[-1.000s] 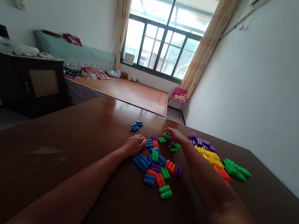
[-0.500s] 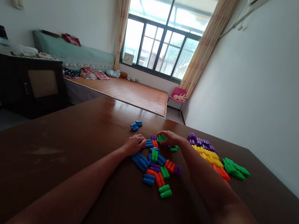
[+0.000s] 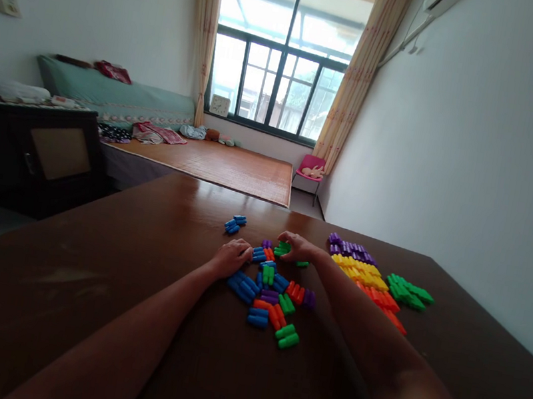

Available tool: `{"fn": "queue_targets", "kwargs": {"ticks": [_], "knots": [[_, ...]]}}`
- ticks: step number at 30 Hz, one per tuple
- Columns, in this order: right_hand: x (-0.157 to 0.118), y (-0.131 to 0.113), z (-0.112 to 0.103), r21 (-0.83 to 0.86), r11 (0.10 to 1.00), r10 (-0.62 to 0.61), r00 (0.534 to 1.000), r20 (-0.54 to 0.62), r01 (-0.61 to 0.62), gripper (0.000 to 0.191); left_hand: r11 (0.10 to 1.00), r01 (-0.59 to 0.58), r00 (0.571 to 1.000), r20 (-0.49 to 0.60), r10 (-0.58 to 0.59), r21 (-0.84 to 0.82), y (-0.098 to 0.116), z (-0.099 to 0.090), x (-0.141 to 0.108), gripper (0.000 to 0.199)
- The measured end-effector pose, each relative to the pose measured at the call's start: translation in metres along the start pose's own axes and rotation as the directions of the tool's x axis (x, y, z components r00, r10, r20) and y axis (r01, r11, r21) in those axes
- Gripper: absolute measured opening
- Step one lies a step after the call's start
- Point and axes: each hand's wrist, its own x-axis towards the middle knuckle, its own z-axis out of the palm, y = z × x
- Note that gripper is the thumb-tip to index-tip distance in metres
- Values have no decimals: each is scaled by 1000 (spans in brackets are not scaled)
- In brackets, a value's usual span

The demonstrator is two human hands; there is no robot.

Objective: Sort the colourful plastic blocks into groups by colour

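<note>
My left hand [image 3: 233, 257] lies palm down on the table, fingers stretched forward, its fingertips touching or just beside blue plastic pieces [image 3: 258, 254]. My right hand [image 3: 294, 247] curves its fingers and thumb round a green plastic piece [image 3: 282, 249] at the far end of the mixed pile. Whether that piece is lifted off the table I cannot tell. Nearer to me lie joined pieces of peg-like shape: blue ones [image 3: 243, 287], a purple one [image 3: 270, 296], red ones [image 3: 295, 292] and green ones [image 3: 287, 336]. Another green piece [image 3: 302, 264] is partly hidden under my right wrist.
Sorted rows of purple [image 3: 353, 250], yellow [image 3: 355, 272] and orange-red pieces [image 3: 382, 300] lie to the right, with a green group [image 3: 408, 292] beside them. Some blue pieces [image 3: 235, 224] sit apart at the back. Beyond the brown table [image 3: 104, 234] stands a bed [image 3: 231, 167].
The whole view has shifted slightly, so things appear further left. My right hand has stayed at the green piece; my left hand still rests by the blue pieces.
</note>
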Motion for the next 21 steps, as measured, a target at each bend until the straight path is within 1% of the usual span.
{"fn": "queue_targets", "kwargs": {"ticks": [3, 6, 9, 11, 13, 15, 17, 18, 19, 20, 21], "knots": [[-2, 1, -1, 4, 1000, -7, 1000, -3, 7, 60, 1000, -11, 1000, 3, 11, 2, -1, -1, 0, 39], [-7, -1, -10, 23, 1000, 1, 1000, -20, -1, 60, 1000, -19, 1000, 7, 19, -5, -3, -1, 1, 41], [-20, -2, -29, 63, 998, -12, 997, -76, 16, 60, 999, -35, 999, 6, 35, -31, -5, 1, 2, 43], [-37, 2, -48, 103, 994, -19, 991, -135, 34, 60, 998, -37, 999, -2, 37, -50, -7, 2, 4, 45], [-64, 14, -69, 148, 988, 2, 979, -205, 29, 58, 998, -24, 1000, 4, 24, -61, -9, 2, 5, 46], [-102, 35, -89, 199, 980, 62, 960, -272, -7, 56, 998, -19, 1000, 7, 20, -61, -11, 1, 7, 46], [-150, 65, -105, 258, 963, 168, 931, -325, -83, 55, 998, -33, 999, 12, 34, -57, -12, 1, 8, 47], [-176, 81, -110, 294, 945, 244, 907, -343, -143, 55, 998, -43, 999, 14, 44, -55, -12, 0, 8, 47], [-203, 99, -114, 323, 919, 341, 865, -368, -225, 56, 997, -50, 999, 16, 51, -52, -12, 0, 8, 48], [-229, 117, -115, 349, 883, 441, 809, -388, -314, 57, 998, -53, 998, 17, 53, -47, -12, -1, 8, 48], [-253, 136, -114, 365, 838, 535, 743, -403, -406, 58, 998, -50, 999, 18, 50, -42, -12, -1, 9, 48]]}}
